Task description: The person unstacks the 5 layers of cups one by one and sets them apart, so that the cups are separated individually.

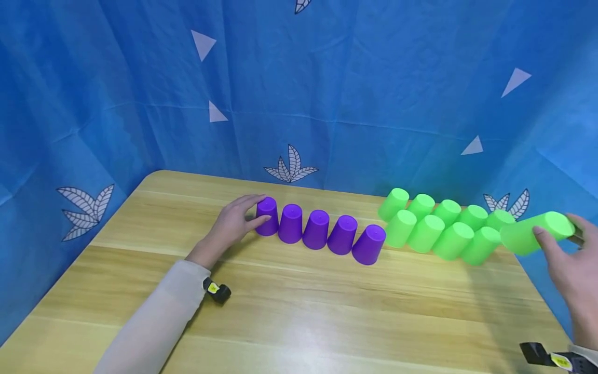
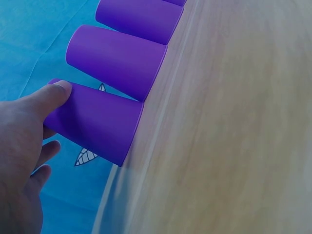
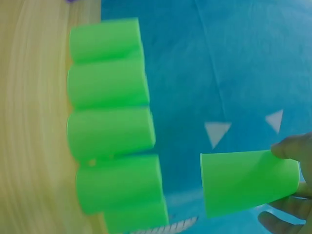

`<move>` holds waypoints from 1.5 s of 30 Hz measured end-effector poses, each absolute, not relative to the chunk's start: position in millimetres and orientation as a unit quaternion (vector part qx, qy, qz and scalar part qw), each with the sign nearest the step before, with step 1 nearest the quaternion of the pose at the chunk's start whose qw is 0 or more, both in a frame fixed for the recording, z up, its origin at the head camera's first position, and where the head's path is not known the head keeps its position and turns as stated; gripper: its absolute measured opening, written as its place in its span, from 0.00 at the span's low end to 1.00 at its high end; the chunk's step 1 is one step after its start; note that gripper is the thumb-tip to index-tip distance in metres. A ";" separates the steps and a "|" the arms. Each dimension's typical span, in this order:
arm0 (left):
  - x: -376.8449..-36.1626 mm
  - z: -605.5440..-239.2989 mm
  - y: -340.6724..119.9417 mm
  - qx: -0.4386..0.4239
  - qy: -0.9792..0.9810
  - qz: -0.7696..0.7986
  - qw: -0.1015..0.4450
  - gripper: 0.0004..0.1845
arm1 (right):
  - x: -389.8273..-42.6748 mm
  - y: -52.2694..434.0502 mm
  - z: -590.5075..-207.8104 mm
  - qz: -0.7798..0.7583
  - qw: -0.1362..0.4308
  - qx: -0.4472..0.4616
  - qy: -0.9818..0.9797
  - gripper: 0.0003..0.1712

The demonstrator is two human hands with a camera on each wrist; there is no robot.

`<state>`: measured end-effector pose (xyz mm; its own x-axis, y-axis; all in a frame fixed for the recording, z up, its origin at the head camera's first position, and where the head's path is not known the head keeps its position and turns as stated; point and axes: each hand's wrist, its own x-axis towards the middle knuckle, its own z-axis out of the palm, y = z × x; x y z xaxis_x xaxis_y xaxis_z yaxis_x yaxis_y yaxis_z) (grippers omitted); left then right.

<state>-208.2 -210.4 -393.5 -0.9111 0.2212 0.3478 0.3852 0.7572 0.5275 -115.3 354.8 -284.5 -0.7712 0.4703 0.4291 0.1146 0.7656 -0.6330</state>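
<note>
My left hand [image 1: 231, 224] pinches the leftmost purple cup [image 2: 95, 123], which stands upside down on the table at the end of a row of purple cups [image 1: 315, 229]. Its thumb lies on the near side, close to the cup's base. On the right, my right hand [image 1: 576, 272] holds a green cup [image 3: 249, 183] in the air by its base end, thumb on one side and fingers on the other. This cup is tilted, its rim end toward the left. Beside it, upside-down green cups [image 1: 424, 234] stand in two rows, one behind the other.
The wooden table [image 1: 280, 317] has light grain and a rounded far left corner. A blue curtain [image 1: 280, 78] with white triangles and leaf prints hangs behind it and along its sides. The purple row's right end is close to the green cups' front row.
</note>
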 end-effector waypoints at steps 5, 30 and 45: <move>-208.1 -395.1 -211.0 -0.159 -0.929 -0.308 0.128 0.32 | -124.9 387.7 -301.5 0.290 0.288 -0.180 -0.895 0.34; -207.5 -396.1 -209.8 -0.162 -0.927 -0.313 0.129 0.32 | -147.4 418.1 -346.9 0.231 0.080 -0.193 -0.950 0.45; -208.4 -395.3 -210.3 -0.163 -0.924 -0.318 0.134 0.32 | -152.5 422.6 -355.5 0.262 0.059 -0.167 -0.949 0.46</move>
